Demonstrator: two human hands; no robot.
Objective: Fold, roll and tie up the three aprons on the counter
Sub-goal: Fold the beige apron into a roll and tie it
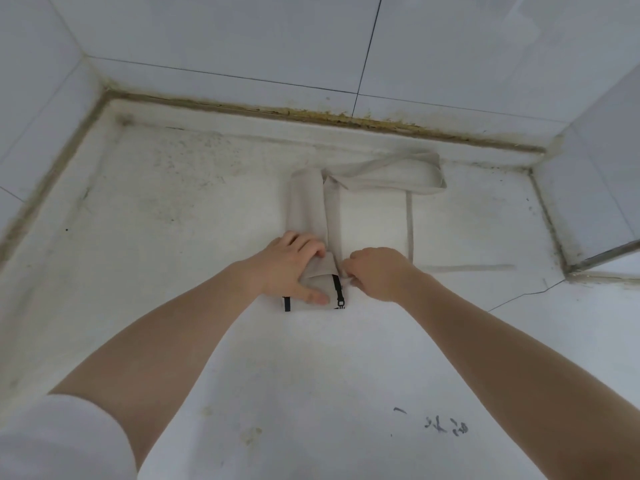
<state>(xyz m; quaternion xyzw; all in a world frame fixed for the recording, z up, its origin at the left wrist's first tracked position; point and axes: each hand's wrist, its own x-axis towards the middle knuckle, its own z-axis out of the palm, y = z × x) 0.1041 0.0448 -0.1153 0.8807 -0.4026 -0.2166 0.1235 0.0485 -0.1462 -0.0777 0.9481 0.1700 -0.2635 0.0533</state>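
Your apron (308, 216) lies mid-bench (173, 237), folded narrow and being rolled from its near end, left hand (294, 268) pressing the roll, right hand's (377, 271) fingers pinching its edge; next, probably roll toward the strap (388, 171).

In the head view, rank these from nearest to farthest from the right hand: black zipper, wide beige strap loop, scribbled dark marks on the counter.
From the right hand:
1. Black zipper, just left of it.
2. Wide beige strap loop, beyond it near the wall.
3. Scribbled dark marks, lowest in the frame, toward the person.
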